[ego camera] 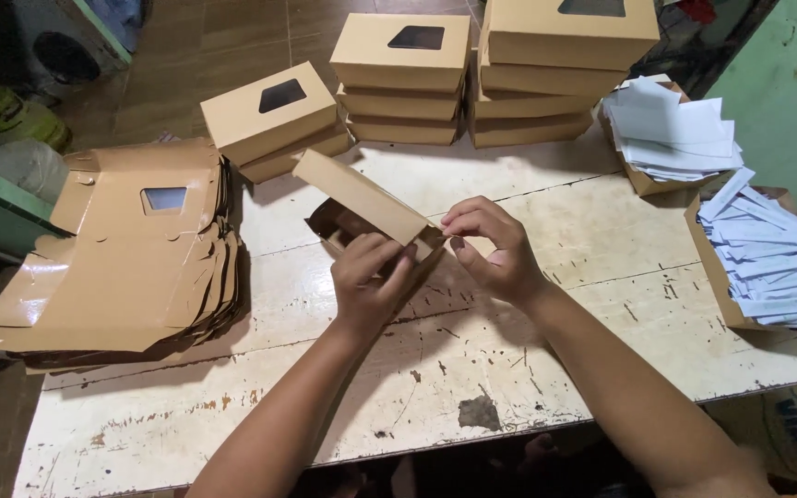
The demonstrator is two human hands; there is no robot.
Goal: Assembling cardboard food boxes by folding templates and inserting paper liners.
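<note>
A brown cardboard box (362, 195), partly folded, lies on the worn white table (472, 369) in the middle of the head view. Its long side panel stands up and tilts left. My left hand (371, 277) grips the box's near wall from the front. My right hand (491, 247) pinches the panel's right corner with fingers and thumb. The inside of the box is mostly hidden behind my left hand.
A thick stack of flat unfolded box blanks (131, 258) with windows lies at the left. Finished windowed boxes (403, 78) (274, 115) (555, 69) are stacked along the far edge. Two open boxes of white paper slips (671, 134) (767, 258) sit at the right.
</note>
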